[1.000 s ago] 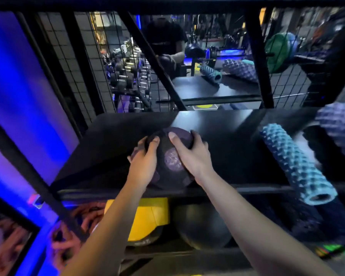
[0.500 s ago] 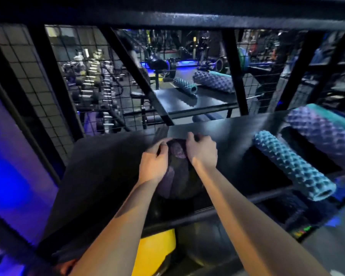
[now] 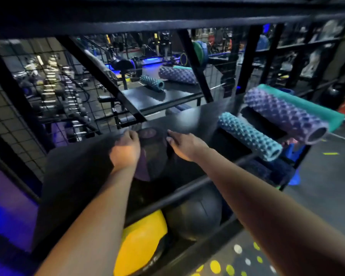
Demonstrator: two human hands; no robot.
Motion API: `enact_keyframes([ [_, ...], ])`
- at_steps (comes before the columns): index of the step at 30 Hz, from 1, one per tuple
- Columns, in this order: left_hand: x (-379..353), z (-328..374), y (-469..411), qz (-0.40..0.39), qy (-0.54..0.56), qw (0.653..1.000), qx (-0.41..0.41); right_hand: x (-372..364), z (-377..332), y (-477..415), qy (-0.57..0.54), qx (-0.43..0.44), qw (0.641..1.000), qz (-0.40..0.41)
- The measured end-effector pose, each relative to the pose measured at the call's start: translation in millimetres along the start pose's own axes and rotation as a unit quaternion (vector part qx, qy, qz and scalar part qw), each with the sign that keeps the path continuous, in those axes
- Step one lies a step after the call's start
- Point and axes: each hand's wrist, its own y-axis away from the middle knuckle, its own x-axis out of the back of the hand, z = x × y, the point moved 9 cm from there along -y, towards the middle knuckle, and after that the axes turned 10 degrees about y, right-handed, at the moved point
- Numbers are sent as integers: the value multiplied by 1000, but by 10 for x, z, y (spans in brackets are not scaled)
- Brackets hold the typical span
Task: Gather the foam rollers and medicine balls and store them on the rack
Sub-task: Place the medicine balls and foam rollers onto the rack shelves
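A dark purple medicine ball (image 3: pixel 153 154) sits on the black rack shelf (image 3: pixel 78 176), deep in towards the mesh back. My left hand (image 3: pixel 125 150) lies on the ball's left side with its fingers curled over the top. My right hand (image 3: pixel 184 145) is at the ball's right side, fingers fairly straight and only the tips near it. Further right on the same shelf lie a light blue knobbly foam roller (image 3: pixel 249 136), a purple knobbly foam roller (image 3: pixel 285 114) and a smooth teal roller (image 3: pixel 307 105) behind it.
On the shelf below rest a yellow ball (image 3: pixel 141 240) and a black medicine ball (image 3: pixel 195 216). A black front rail (image 3: pixel 187 192) edges the upper shelf. A diagonal brace (image 3: pixel 100 78) and wire mesh close the back; the top beam (image 3: pixel 167 14) hangs low overhead.
The ball has gone further back onto the shelf with both hands. My right hand has loosened from gripping the ball to straighter fingers at its side. The view has swung right.
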Motion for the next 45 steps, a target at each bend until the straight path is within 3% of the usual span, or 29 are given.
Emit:
enact_keyframes([
  [2,209,181,115,69,-59,993,-69,34,86,286,72,13,997,34],
  [5,356,675,745,209,-95,943,-240,5,365,747,167,23,983,69],
  [8,-8,1174,1616,209,-16,917,-340,13,935,1249,207,2,975,83],
  [11,-702,1576,2503,109,72,927,-352,-11,1656,1881,214,-25,974,70],
  [15,-1924,1936,3807,-137,133,945,-265,-169,2772,2991,224,-87,970,36],
  [19,-2982,2170,5364,-340,124,901,-239,-521,4017,4315,170,-215,961,-38],
  [24,-3860,2124,7006,-523,64,824,-206,-1179,5226,5855,60,-374,917,-122],
  [28,-4243,1895,7746,-611,19,775,-163,-1703,5891,6803,-46,-482,863,-143],
  [31,-4591,1705,8073,-667,-31,727,-163,-2115,6160,7231,-109,-527,826,-168],
  [35,-5246,1498,8364,-705,-91,688,-145,-2678,6460,7601,-182,-577,779,-167],
  [42,-6407,722,9215,-798,-211,559,-79,-3886,6916,8604,-275,-700,628,-202],
  [45,-6867,351,9544,-798,-216,562,-24,-4428,7167,8894,-292,-729,586,-200],
])
